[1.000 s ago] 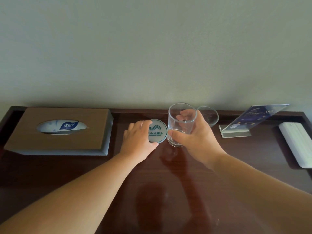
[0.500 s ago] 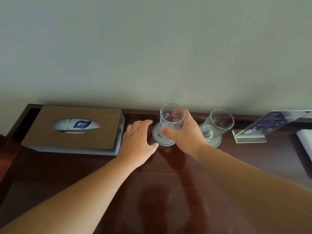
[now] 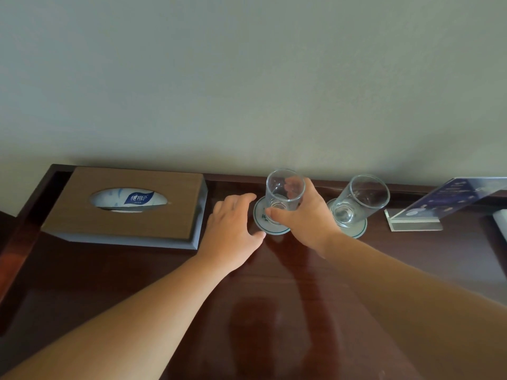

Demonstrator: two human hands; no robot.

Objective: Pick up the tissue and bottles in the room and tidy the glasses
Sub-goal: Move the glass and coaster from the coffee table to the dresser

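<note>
Right hand (image 3: 304, 215) grips the clear cylindrical drinking glass (image 3: 284, 193), upright on the round white green-rimmed coaster (image 3: 260, 219) at frame centre. Left hand (image 3: 233, 223), fingers spread and empty, lies just left, touching the coaster edge.

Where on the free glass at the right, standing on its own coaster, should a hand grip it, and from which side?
Grip the right glass around its wall, coming from the front. It stands upright on its coaster, the back rail close behind, the stand on its right.
</note>
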